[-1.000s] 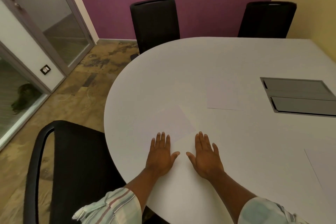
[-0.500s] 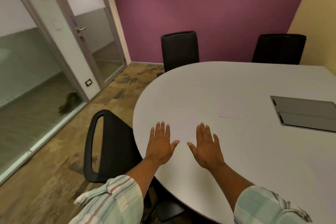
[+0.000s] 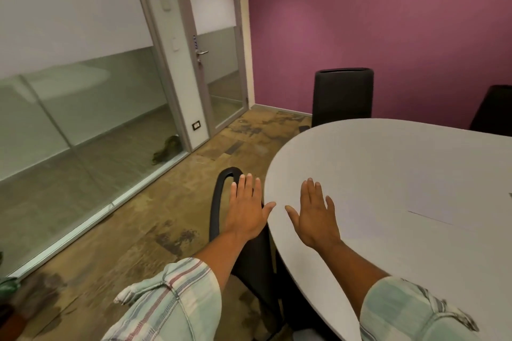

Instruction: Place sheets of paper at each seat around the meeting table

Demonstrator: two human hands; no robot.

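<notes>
A white oval meeting table (image 3: pixel 388 152) fills the right half of the view. One white sheet of paper (image 3: pixel 440 199) lies flat on it at the right, its near edge casting a thin dark line. My left hand (image 3: pixel 246 207) is held flat, palm down, fingers apart, over the back of a black chair (image 3: pixel 219 196) just left of the table's edge. My right hand (image 3: pixel 314 216) is spread flat, palm down, over the table's left end. Neither hand holds anything. Whether a second sheet lies near my right hand cannot be made out.
Another black chair (image 3: pixel 342 97) stands at the table's far side before a purple wall, and part of a third chair (image 3: pixel 494 111) shows at the right edge. A glass partition and a glass door (image 3: pixel 219 69) line the left. Brown patterned floor (image 3: pixel 124 216) lies between.
The view has swung left and up. Both flat hands have shifted left with it: the left hand has gone from over the table to over the chair back. The grey cable hatch has left the frame.
</notes>
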